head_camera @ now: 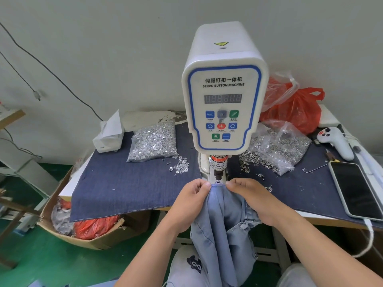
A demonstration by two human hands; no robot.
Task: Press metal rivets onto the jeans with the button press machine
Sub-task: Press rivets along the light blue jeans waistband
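The jeans (224, 216) hang from the front of the button press machine (222, 96), their top edge drawn up under the press head (218, 172). The left hand (191, 200) pinches the fabric edge just left of the die, fingers curled and closed on the cloth; the right hand (251, 198) pinches it just right, likewise clamped on the denim. A small ring-shaped mark shows on the fabric between the fingertips, but whether it is a seated rivet or only the die beneath cannot be told. Judged stage: positioning for a press, with the stroke itself not yet evident; further rivet points likely remain. Stock is at hand: a bag of rivet tacks (153, 141) to the left of the machine and a bag of ring caps (277, 150) to the right, both on the denim-covered table (124, 187). Clearance is tight: both sets of fingertips lie close beside the press head. Sideways room is open on the left; a phone (357, 189) lies near the right table edge.
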